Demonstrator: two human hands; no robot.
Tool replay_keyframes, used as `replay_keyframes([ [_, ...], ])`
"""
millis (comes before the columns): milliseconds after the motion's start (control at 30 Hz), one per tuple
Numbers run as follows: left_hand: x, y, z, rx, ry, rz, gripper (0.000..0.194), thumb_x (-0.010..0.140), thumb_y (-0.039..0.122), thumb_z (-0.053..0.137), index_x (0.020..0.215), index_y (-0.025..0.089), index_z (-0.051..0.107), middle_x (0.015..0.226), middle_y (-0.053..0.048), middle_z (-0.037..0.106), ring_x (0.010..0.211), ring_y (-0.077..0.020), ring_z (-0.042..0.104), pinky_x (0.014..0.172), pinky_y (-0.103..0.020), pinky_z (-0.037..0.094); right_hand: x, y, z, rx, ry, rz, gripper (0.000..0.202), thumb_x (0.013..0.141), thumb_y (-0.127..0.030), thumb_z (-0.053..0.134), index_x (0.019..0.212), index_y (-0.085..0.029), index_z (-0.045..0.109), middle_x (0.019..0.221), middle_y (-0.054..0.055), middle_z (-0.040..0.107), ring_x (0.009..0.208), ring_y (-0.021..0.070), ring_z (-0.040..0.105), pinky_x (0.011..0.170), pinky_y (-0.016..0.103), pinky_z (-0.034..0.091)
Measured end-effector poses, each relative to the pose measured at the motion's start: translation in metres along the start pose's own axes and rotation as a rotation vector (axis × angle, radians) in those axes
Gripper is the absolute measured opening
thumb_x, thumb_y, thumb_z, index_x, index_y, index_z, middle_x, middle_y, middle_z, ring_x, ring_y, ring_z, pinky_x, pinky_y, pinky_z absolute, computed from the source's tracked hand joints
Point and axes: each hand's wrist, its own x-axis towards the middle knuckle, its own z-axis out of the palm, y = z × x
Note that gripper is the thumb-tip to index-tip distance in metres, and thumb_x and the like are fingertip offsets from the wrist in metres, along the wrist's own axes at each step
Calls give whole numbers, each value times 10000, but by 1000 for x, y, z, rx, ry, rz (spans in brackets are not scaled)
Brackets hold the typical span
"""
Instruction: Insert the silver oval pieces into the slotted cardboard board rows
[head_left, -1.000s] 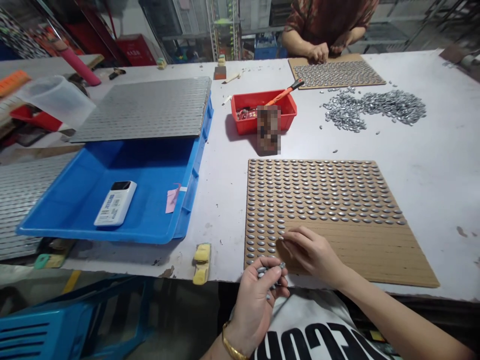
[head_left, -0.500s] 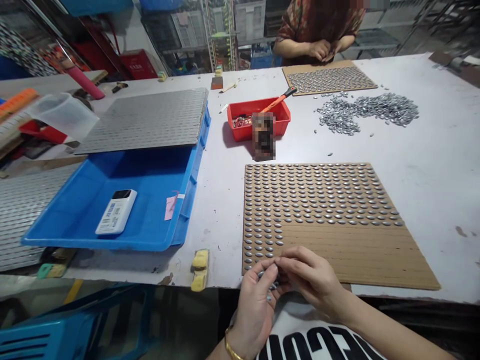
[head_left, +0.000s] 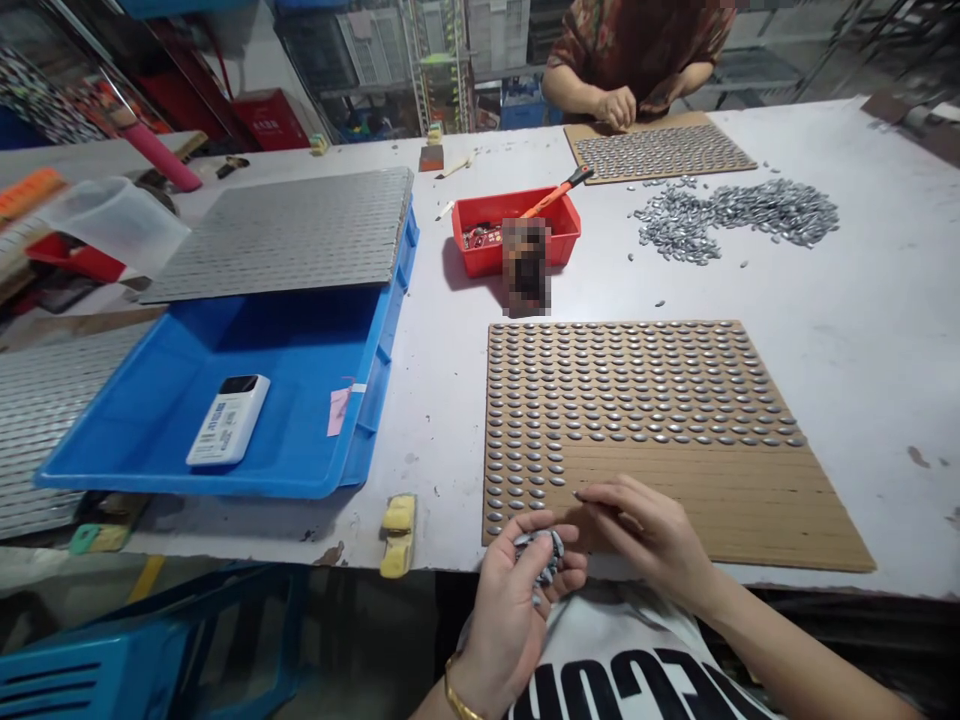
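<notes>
Several small silver, pointed-oval pieces (head_left: 550, 549) lie cupped in my left hand (head_left: 517, 590), the thumb resting over them. My right hand (head_left: 652, 530) pinches one such piece (head_left: 578, 496) between thumb and fingertips, just above the cardboard sheet (head_left: 705, 500). Rows of the same silver pieces (head_left: 637, 385) cover the sheet's far half, and short rows run down its left side towards my left hand. The near right part of the cardboard shows bare brown, with thin lines across it. My left hand is at the sheet's near left edge.
A loose heap of silver pieces (head_left: 739, 215) lies at the back right. Beyond the sheet stands a red bin (head_left: 480, 255) with an orange-handled tool (head_left: 555, 193). At left, a blue tray (head_left: 300, 480) holds a white power bank (head_left: 230, 420). Across the table a person (head_left: 637, 70) works at another sheet.
My hands have come apart: the right has moved away from the left, over the cardboard, with one silver piece in its fingertips. The left fingers have opened somewhat, showing the pieces.
</notes>
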Motion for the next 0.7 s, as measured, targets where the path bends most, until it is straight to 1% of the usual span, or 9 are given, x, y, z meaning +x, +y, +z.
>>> replay_keyframes([
  [67, -1, 0, -2, 17, 8, 5, 240, 803, 256, 668, 992, 157, 559, 956, -108, 687, 744, -163, 658, 680, -278, 520, -1, 6, -2, -22, -10, 22, 179, 917, -176, 492, 1051, -216, 604, 868, 55, 659, 790, 169, 642, 671, 268, 526],
  [167, -3, 1, -3, 37, 16, 3, 237, 806, 321, 667, 940, 157, 560, 886, -91, 679, 688, -145, 637, 626, -258, 506, -2, 12, -3, -41, -41, 28, 169, 919, -191, 490, 1032, -216, 613, 882, 62, 667, 805, 176, 648, 693, 277, 532],
  [300, -5, 2, -5, 31, 12, 27, 239, 783, 340, 691, 872, 131, 616, 733, -35, 609, 590, -86, 543, 519, -194, 421, -2, 16, -1, -51, -75, 16, 171, 933, -197, 468, 1014, -213, 618, 891, 72, 667, 795, 173, 644, 680, 276, 530],
  [433, -5, 2, -8, 1, 48, 40, 257, 768, 332, 710, 900, 118, 659, 697, -11, 551, 580, -62, 479, 470, -165, 339, -2, 19, 2, -81, -96, -1, 174, 938, -181, 457, 1016, -210, 609, 895, 73, 660, 795, 169, 636, 683, 274, 522],
  [533, -6, 3, -8, 9, 43, 57, 249, 761, 301, 719, 918, 117, 661, 711, -22, 572, 595, -68, 490, 475, -167, 342, -3, 20, 3, -97, -84, -5, 167, 933, -179, 467, 1016, -209, 609, 889, 72, 657, 803, 171, 635, 692, 273, 523],
  [633, -7, 4, -7, -6, 59, 79, 242, 740, 264, 738, 916, 132, 640, 766, -43, 617, 629, -84, 533, 512, -180, 385, -2, 20, 4, -110, -79, -17, 176, 933, -177, 467, 1026, -211, 612, 890, 74, 658, 804, 172, 633, 703, 281, 528],
  [700, -8, 5, -5, -18, 69, 82, 236, 731, 256, 745, 897, 145, 619, 777, -44, 631, 639, -92, 551, 539, -192, 410, -2, 21, 6, -117, -90, -54, 191, 934, -158, 460, 1043, -213, 606, 903, 75, 655, 812, 170, 626, 708, 285, 528],
])
